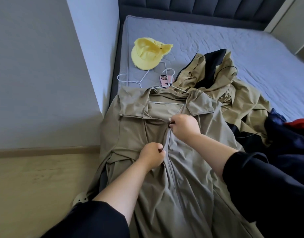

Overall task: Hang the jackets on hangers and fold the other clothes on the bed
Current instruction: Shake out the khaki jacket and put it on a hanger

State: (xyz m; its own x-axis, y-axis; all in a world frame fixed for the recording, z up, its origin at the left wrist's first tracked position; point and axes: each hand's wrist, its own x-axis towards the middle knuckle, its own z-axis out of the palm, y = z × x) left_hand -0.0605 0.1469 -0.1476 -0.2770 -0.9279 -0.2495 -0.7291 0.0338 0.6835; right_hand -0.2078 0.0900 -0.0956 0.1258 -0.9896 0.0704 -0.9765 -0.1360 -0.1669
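A khaki jacket (130, 134) lies flat along the near left side of the bed (216, 40), with a white wire hanger (166, 103) inside its shoulders. Its front zipper (167, 143) runs down the middle. My right hand (183, 126) pinches the zipper pull near the chest. My left hand (152, 156) grips the zipper edge lower down. A second khaki jacket (216, 79) with a dark lining lies crumpled to the right. A spare white hanger (139, 78) rests above the collar.
A yellow cap (147, 54) lies near the bed's left edge, a pink phone (165, 80) by the hangers. Dark blue clothes (285, 143) and a red garment (298, 122) are heaped at the right. A grey wall stands left, wooden floor (36, 177) below it.
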